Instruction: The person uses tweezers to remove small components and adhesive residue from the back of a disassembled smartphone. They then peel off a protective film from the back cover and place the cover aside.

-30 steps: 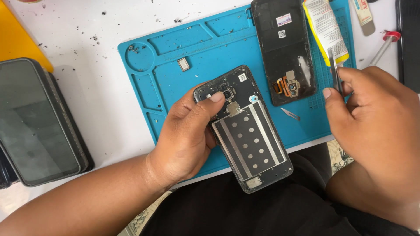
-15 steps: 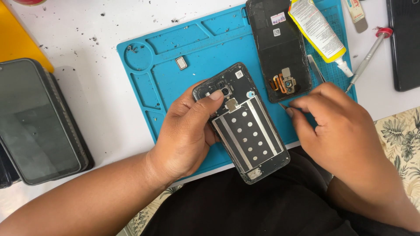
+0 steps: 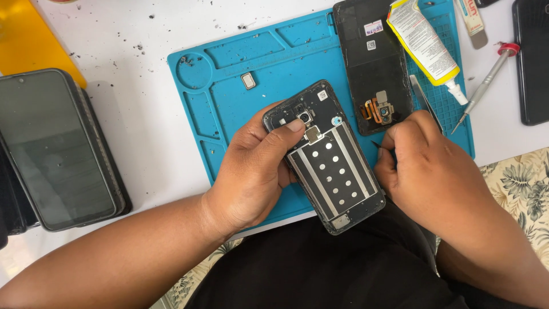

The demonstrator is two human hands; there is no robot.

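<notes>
My left hand (image 3: 251,171) grips an opened black phone (image 3: 334,171) from its left side. The thumb presses near the camera module at the phone's top. The phone lies tilted on a blue work mat (image 3: 229,97), its metal plate with round holes facing up, its lower end over the mat's front edge. My right hand (image 3: 434,171) is just right of the phone, fingertips pinched on a small dark pointed piece (image 3: 376,144) at mat level. A black back cover (image 3: 372,63) with an orange flex part lies beyond it.
A yellow-capped glue tube (image 3: 423,43), tweezers (image 3: 424,97) and a red-tipped screwdriver (image 3: 483,86) lie at the mat's right end. A small square part (image 3: 248,80) sits on the mat. A dark phone (image 3: 54,149) lies left beside a yellow sheet (image 3: 34,46), and another dark phone (image 3: 532,63) far right.
My right hand came down and left from the tweezers by the glue tube to the small dark piece beside the phone. My left hand kept its hold on the phone.
</notes>
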